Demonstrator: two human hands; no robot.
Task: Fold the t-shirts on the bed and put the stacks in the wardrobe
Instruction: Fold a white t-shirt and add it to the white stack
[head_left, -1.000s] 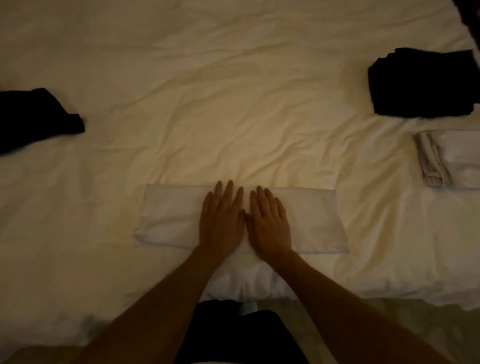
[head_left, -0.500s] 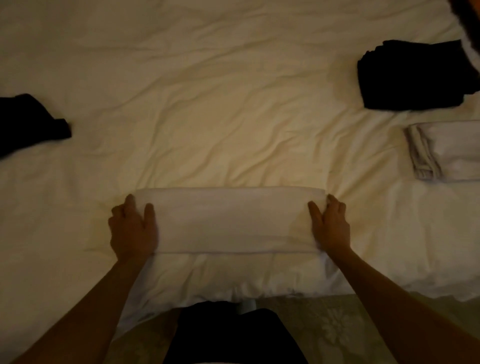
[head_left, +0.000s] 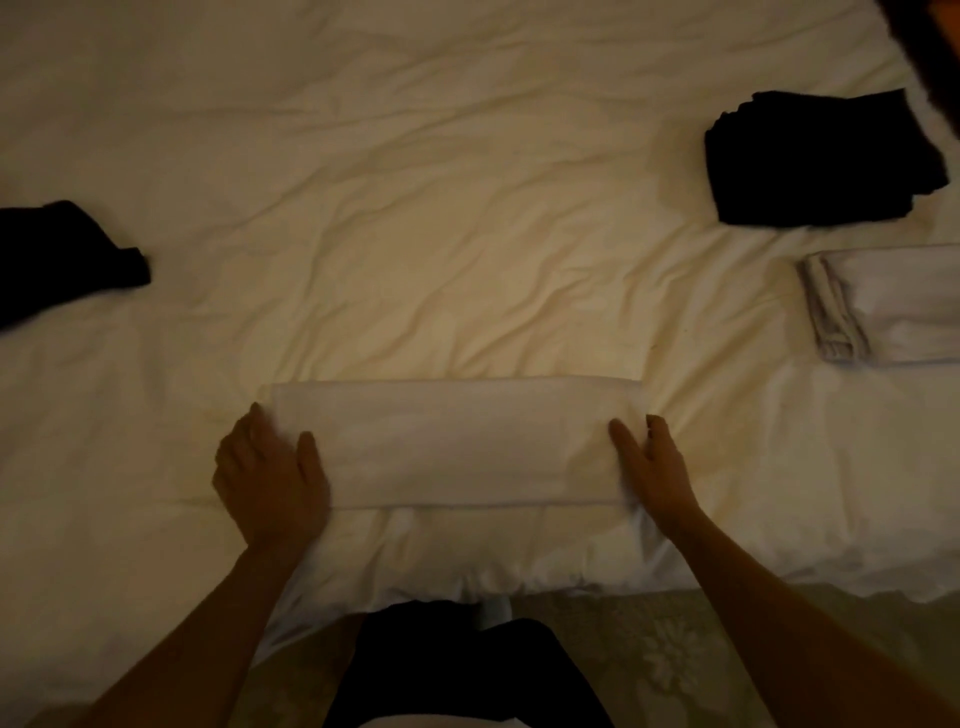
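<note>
The left hand (head_left: 270, 483) lies at the left end of a white t-shirt (head_left: 457, 441) that is folded into a long flat strip across the near edge of the bed (head_left: 441, 234). Its thumb rests on top of the cloth, pointing away from the person, and its fingers sit along the outer side of that end; whether they reach under the fabric cannot be told in the dim light. The right hand (head_left: 657, 467) is at the other end of the same strip, thumb on top of the cloth and fingers just outside the short edge, where the fabric bunches a little against the palm. Neither end is lifted; the strip lies flat on the rumpled cream cover between the two hands. Ahead of the right hand and off to its right, near the frame edge, sits a pile of folded white shirts (head_left: 883, 306), its layered folds facing the strip. Farther ahead of that hand, just beyond the white pile, is a pile of folded black shirts (head_left: 821, 156). Well off to the left of the left hand and ahead of it, a loose black shirt (head_left: 62, 260) lies partly out of frame. Behind both hands, the person's dark clothing (head_left: 452, 665) shows at the bed's edge, beside a pale patterned floor (head_left: 665, 654).
</note>
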